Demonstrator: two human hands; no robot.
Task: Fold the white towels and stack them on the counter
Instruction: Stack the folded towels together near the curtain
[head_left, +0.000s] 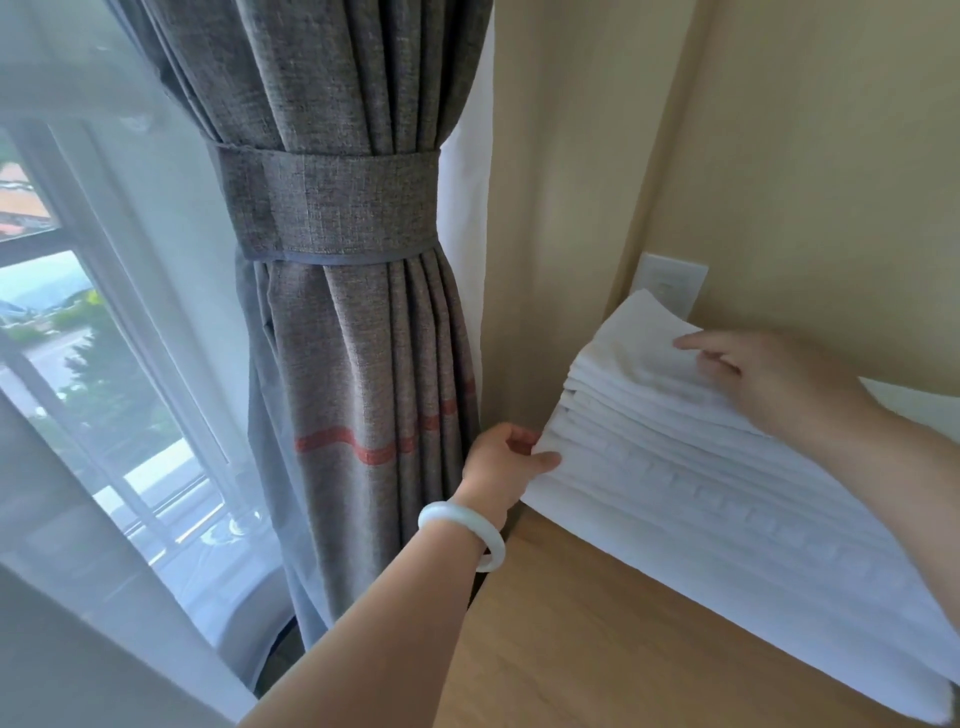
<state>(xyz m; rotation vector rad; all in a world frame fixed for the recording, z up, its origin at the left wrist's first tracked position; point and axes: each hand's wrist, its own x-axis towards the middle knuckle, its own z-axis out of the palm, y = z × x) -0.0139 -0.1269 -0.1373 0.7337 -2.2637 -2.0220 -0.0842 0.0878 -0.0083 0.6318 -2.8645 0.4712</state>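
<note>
- Towels sit stacked on the desk at 3 o'clock, by the wall.
- Left grip pinches their 9 o'clock corner, probably squaring edges.
- Right grip, fingers relaxed, rests on top, steadying them.

Stack of folded white towels on a pale wooden surface, left hand with white bangle pinching the stack's left corner, right hand resting on the top towel, tied-back grey curtain beside, white wall plate behind
</note>
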